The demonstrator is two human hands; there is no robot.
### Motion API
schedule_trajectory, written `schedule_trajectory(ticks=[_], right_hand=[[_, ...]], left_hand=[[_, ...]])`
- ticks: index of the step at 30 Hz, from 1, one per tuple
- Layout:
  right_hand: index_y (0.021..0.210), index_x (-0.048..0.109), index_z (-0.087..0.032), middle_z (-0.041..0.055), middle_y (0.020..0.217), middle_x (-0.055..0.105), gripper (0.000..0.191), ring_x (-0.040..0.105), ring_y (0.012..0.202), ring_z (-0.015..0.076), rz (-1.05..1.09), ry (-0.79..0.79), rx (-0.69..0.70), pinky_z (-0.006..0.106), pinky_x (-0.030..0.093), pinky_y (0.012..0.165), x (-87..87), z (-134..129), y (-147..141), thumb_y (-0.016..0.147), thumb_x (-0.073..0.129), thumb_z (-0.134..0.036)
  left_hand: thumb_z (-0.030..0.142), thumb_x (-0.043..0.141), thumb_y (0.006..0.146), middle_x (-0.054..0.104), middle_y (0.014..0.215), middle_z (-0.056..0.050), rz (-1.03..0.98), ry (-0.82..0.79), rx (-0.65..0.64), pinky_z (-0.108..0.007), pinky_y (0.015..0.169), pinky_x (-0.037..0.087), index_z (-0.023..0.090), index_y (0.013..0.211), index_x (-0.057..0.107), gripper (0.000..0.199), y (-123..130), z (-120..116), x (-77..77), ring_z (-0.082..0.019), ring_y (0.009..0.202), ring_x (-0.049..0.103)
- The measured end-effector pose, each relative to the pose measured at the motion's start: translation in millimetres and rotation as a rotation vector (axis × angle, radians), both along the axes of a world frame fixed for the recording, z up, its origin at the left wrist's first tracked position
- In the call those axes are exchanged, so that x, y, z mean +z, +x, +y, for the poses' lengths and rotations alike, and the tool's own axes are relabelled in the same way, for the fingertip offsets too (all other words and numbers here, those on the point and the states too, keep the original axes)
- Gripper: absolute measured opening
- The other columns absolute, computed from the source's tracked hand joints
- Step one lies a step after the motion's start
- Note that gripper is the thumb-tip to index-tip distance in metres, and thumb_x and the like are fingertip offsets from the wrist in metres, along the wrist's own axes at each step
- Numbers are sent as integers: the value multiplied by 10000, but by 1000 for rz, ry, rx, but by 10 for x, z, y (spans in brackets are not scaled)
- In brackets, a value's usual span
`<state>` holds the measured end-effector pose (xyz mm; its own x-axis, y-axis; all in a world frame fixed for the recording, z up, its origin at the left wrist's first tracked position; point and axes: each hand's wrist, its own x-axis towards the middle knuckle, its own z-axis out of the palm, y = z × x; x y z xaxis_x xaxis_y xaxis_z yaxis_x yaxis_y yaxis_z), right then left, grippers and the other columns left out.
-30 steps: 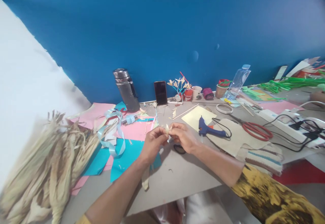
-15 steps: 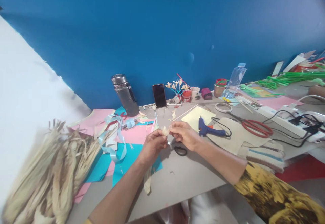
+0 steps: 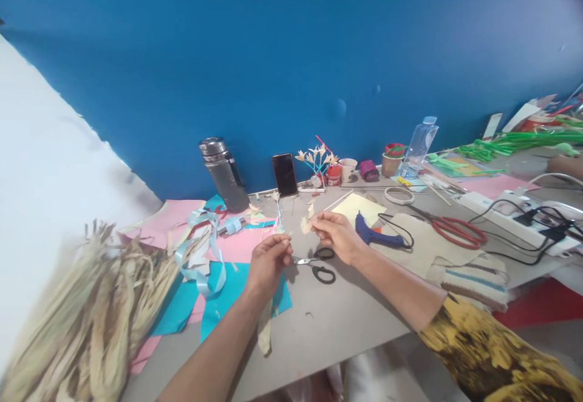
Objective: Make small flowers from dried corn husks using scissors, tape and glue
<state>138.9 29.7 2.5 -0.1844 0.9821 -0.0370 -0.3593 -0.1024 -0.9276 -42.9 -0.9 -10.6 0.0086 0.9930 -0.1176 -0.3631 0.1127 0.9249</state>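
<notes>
Between the fingertips of my right hand (image 3: 336, 235) is a small pale piece of corn husk (image 3: 305, 226), pinched at its right side. My left hand (image 3: 269, 263) is closed in a pinch just to the left; whatever is in it, if anything, is too small to make out. Black-handled scissors (image 3: 323, 275) lie on the table, their blades pointing toward my left fingers. A longer strip of husk (image 3: 265, 332) lies below my left wrist. Behind the hands, a small husk flower on a light blue stem (image 3: 279, 211) rests on the table.
Dried corn husks (image 3: 107, 329) are heaped at left beside blue paper (image 3: 223, 317) and a curled ribbon (image 3: 221, 277). A thermos (image 3: 225, 177), phone (image 3: 285, 175) and husk flowers (image 3: 319, 159) stand along the wall. Rightward are a glue gun (image 3: 378, 236), red-handled scissors (image 3: 458, 232) and a power strip (image 3: 510, 220).
My hands have drawn apart. The husk piece, earlier between both hands, has moved right with my right hand. More of the black-handled scissors now shows.
</notes>
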Motion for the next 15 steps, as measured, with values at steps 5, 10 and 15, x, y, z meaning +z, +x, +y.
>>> schedule_trajectory(ticks=[5, 10, 15], right_hand=[[723, 662, -150, -10, 659, 592, 220, 384, 525, 71, -252, 94, -140, 206, 259, 469, -77, 63, 0, 678, 689, -364], [751, 669, -154, 9, 692, 662, 162, 483, 544, 85, -451, 133, -87, 204, 366, 524, -201, 105, -45, 699, 635, -305], [721, 677, -154, 3, 618, 648, 66, 494, 502, 93, -644, 139, -45, 201, 351, 495, -255, 121, -59, 705, 622, -187]], left_hand=[[312, 783, 687, 581, 556, 48, -60, 81, 140, -193, 466, 345, 158, 827, 628, 260, -86, 34, 45, -57, 424, 446], [322, 743, 752, 545, 527, 59, -147, 114, 193, -207, 450, 354, 188, 834, 588, 221, -208, 92, 114, -76, 408, 437], [229, 705, 745, 473, 506, 60, -286, 44, 263, -193, 418, 326, 190, 752, 593, 118, -381, 41, 488, -68, 404, 386]])
